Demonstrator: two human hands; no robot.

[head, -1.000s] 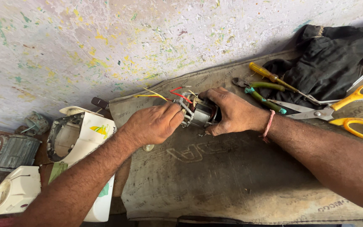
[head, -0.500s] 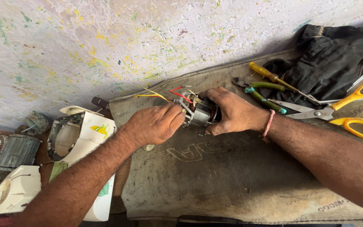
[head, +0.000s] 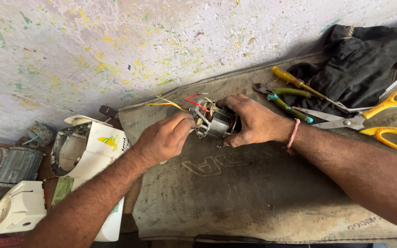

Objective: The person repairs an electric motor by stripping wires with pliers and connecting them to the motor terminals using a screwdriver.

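Landmark: a small electric motor (head: 217, 121), a bare metal core with copper windings, held just above a grey-brown sack mat (head: 235, 193) spread on the floor
Right hand (head: 253, 121): wraps the right end of the motor, fingers curled over its top and thumb beneath, a firm closed grip; a pink thread band (head: 292, 135) sits on the wrist just right of the motor
Left hand (head: 164, 138): at the left end of the motor, fingertips bunched together and pinching at the wire ends there; exactly which wire is caught cannot be told
Wires: a red wire (head: 194, 102) and a yellow wire (head: 164, 103) sprout from the motor's left end and trail up and to the left, over the mat's edge
Right of the motor: green-handled pliers (head: 286, 103) and a yellow-handled screwdriver (head: 295, 82) lie on the mat, near the right hand; further right, scissors with yellow handles (head: 377, 115), blades pointing back toward the motor
Beyond the tools: a crumpled black cloth (head: 364, 69) at the mat's far right corner
Left of the motor: a white plastic appliance housing (head: 93, 151), open end showing, lies off the mat under the left forearm; further left, a smaller cream plastic part (head: 19, 206) and a ribbed grey metal casing (head: 17, 163)
Behind the motor: a pale wall (head: 116, 46) flecked with yellow and green paint
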